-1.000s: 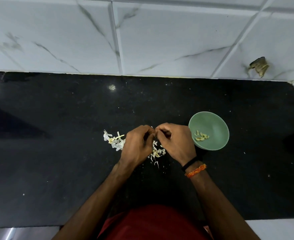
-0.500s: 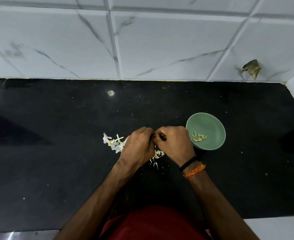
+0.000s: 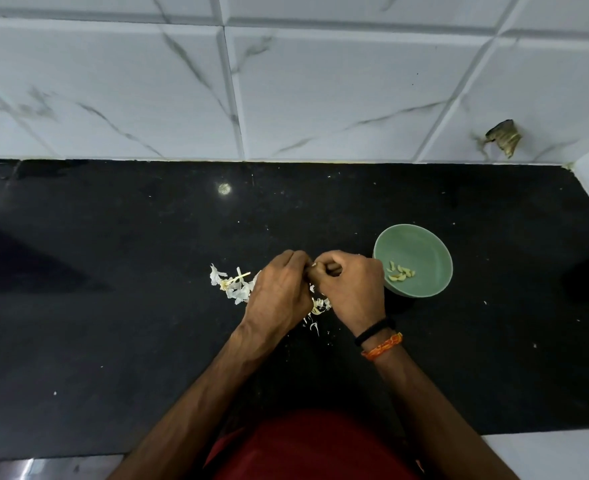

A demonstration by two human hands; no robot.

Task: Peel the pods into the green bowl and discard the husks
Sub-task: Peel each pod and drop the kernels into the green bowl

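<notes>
Risks, judged from how things lie now:
- Pod (image 3: 314,264) is held over the husks (image 3: 232,284), not over the bowl (image 3: 413,260). If the skin gives suddenly, the peeled piece could drop into the husk litter and get lost among the white scraps
- Husk bits lie near the bowl's near rim; a loose flake stuck to the fingers could ride over with the next peeled piece and land among the clean ones
- Right hand (image 3: 350,289) sits just beside the bowl, its knuckles close to the rim. A hard tug to the right could knock the small bowl and spill it

Fingers:
- Left hand (image 3: 277,294): fingers curled tight, tips meeting the right hand's tips. Only a pale sliver of pod shows between them
- Right hand: curled likewise, thumb and forefinger pinched narrow on the same pod. How much skin is left on it I cannot tell; the knuckles hide most of it

Where things are:
- Pod between both hands, above the counter (image 3: 113,306), left of the bowl
- Bowl holds a few peeled pieces (image 3: 400,273), low in its near side
- Husks scattered under and left of the hands
</notes>
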